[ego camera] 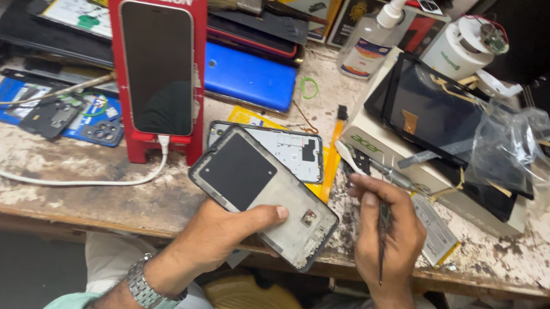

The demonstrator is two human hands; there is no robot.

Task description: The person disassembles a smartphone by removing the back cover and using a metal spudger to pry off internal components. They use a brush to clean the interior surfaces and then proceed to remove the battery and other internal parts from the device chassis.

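Left hand (224, 228) grips a phone frame (263, 195) at lower centre of the frame, thumb across its inner face, tilted over the desk (75, 186) edge. Right hand (387, 235) is closed around thin tweezers (382, 237), just right of the phone frame, not touching it. Second phone shell (289, 151) lies flat just behind. Red stand (153, 63) at upper left props a dark phone (158, 67), white cable (48, 179) plugged in. Spray bottle (372, 37) upper centre.

single head-worn view, steeply downward and close over the cluttered workbench (41, 182) edge, facing forward
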